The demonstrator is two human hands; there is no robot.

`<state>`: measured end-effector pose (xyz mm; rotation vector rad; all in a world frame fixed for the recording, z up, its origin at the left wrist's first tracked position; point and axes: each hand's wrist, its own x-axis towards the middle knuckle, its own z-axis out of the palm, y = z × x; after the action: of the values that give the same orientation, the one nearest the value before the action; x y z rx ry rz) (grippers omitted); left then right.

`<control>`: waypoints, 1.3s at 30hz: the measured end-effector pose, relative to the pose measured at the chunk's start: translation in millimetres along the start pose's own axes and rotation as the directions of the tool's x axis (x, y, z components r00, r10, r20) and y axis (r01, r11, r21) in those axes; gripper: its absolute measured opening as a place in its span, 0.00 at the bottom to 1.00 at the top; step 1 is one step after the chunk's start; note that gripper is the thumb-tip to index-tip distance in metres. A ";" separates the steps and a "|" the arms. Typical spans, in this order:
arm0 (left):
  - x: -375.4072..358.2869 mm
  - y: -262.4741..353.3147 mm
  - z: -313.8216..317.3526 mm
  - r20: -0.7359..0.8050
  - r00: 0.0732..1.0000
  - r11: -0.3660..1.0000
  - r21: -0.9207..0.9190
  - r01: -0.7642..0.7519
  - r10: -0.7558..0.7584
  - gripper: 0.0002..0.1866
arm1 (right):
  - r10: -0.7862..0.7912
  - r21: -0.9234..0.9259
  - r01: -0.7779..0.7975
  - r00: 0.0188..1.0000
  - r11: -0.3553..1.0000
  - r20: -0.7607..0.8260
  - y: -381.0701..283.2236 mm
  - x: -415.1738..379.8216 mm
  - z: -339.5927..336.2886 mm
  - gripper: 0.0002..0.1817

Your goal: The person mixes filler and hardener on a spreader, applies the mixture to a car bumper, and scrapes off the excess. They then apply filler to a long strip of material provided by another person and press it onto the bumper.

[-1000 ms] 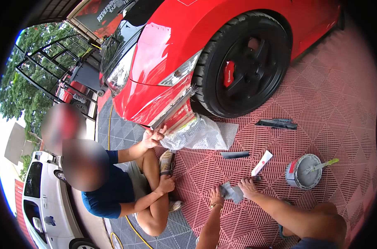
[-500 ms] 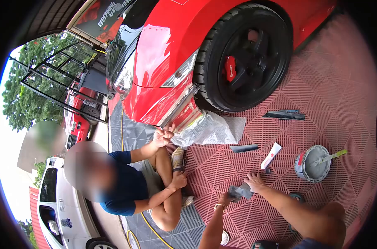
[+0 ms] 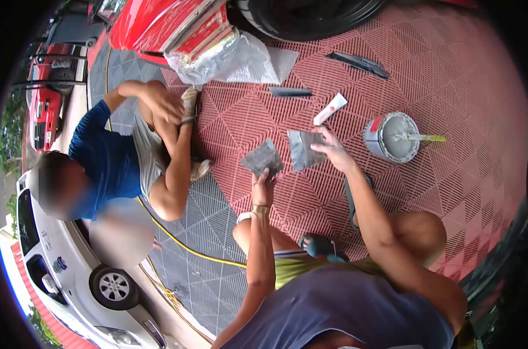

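My left hand (image 3: 265,185), with a gold watch at the wrist, is closed on a dark grey flat square putty spreader (image 3: 262,158), smeared on its face. In my right hand (image 3: 332,149) is a second, lighter grey square putty spreader (image 3: 302,150), pinched at its right edge. The two plates are held side by side above the red floor, a small gap apart. A white tube (image 3: 330,109) with red print lies just beyond my right hand. To the right stands an open can (image 3: 374,139) of grey paste, a stick with a yellow-green end resting in it.
A co-worker in a blue shirt (image 3: 110,139) sits at the left. Ahead is the red car's damaged bumper (image 3: 208,32), with plastic wrap (image 3: 240,61) beneath it. Dark trim pieces (image 3: 357,64) lie on the tiles. A yellow hose (image 3: 185,249) runs along the left.
Both hands have risen from near the floor, and the spreaders are now apart, one in each hand. My view has tilted down. The co-worker's hand has left the bumper.
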<state>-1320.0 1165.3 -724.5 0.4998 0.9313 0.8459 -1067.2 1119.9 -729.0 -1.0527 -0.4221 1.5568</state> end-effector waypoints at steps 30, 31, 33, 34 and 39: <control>-80.7 26.0 39.9 0.098 0.952 0.901 0.309 -0.305 0.288 0.11 | -0.224 -0.139 0.197 0.952 0.970 -0.209 -7.2 -42.9 127.5 0.19; -83.4 28.1 41.0 0.087 0.957 0.906 0.308 -0.290 0.277 0.11 | -0.231 -0.192 0.196 0.956 0.962 -0.180 -6.7 -41.3 125.7 0.18; -84.7 30.8 35.5 0.102 0.965 0.900 0.346 -0.263 0.243 0.14 | -0.239 -0.308 0.186 0.960 0.933 -0.144 -9.0 -39.3 127.7 0.17; -85.0 29.7 32.4 0.111 0.967 0.902 0.349 -0.254 0.229 0.14 | -0.241 -0.324 0.199 0.966 0.925 -0.095 -10.5 -37.9 128.4 0.17; -92.4 31.4 19.4 0.164 0.979 0.924 0.342 -0.174 0.124 0.16 | -0.227 -0.458 0.238 0.971 0.856 0.080 -17.4 -38.6 131.6 0.19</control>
<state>-1346.1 1108.5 -647.2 0.9425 0.9280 0.7699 -1164.3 1125.4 -630.8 -1.2930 -0.9413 1.2763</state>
